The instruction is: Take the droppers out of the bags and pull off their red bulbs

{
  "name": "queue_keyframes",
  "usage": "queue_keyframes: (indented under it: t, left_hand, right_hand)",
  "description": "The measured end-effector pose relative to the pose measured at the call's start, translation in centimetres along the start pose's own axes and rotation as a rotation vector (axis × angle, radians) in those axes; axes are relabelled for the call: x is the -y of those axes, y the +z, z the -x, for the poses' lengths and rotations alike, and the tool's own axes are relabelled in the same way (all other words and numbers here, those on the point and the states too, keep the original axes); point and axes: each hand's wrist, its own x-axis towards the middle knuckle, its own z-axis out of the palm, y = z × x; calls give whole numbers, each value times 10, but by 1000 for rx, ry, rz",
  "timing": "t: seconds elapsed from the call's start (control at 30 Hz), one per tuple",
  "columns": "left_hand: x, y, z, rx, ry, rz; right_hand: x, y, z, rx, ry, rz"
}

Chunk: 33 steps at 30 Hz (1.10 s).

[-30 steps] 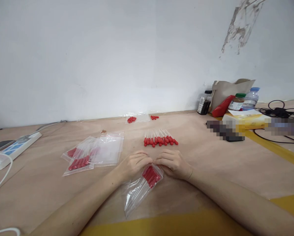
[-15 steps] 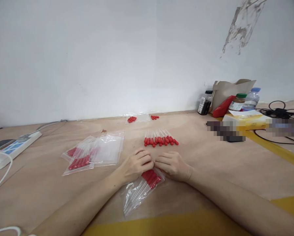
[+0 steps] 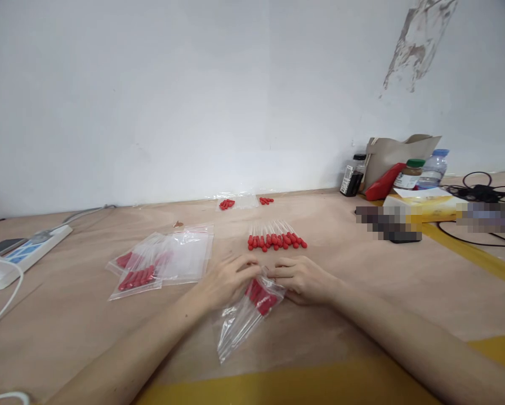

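A clear zip bag [image 3: 240, 331] of red-bulbed droppers [image 3: 264, 298] lies at an angle in front of me, its bulbs toward the top and its thin clear stems toward me. My left hand [image 3: 231, 278] pinches the left part of the bag's upper edge. At the edge's right part, my right hand [image 3: 303, 279] has its fingers closed on the plastic. Just beyond my hands, a row of loose red-bulbed droppers [image 3: 277, 241] rests on the table. To the left, filled bags [image 3: 136, 275] overlap flat bags [image 3: 188, 256].
More red bulbs [image 3: 227, 205] in clear plastic lie by the wall. A power strip [image 3: 36, 247] with cables is at the left. Far right are a dark bottle [image 3: 352, 179], a grey bag [image 3: 398, 152], a jar [image 3: 408, 175], a water bottle [image 3: 433, 169] and black cables [image 3: 482, 194].
My fingers have shifted along the bag's upper edge, and more of the red bulbs' upper end shows. The bag's lower end has moved slightly up and right.
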Motion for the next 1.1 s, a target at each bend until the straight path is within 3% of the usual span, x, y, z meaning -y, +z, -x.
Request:
queue_keyframes:
  t: [0.13,0.4,0.67,0.87,0.97,1.1]
  left_hand:
    - [-20,-4,10,156,-276,239]
    - [-45,-7,34,204,-369,415]
    - [-21,3,28,174,-342,513]
    - [-14,9,29,46,-302,504]
    - [-14,8,30,27,-380,426]
    - [-11,9,32,83,-515,431]
  right_hand:
    - [-3,1,3,44,49,-114]
    - [2,6,-6,-14,397,-458]
    - [6,13,-10,16,614,-706]
    - [3,22,-6,-121,736,-749]
    - [3,24,-5,-119,766,-803]
    - [3,21,-4,-144,710,-814]
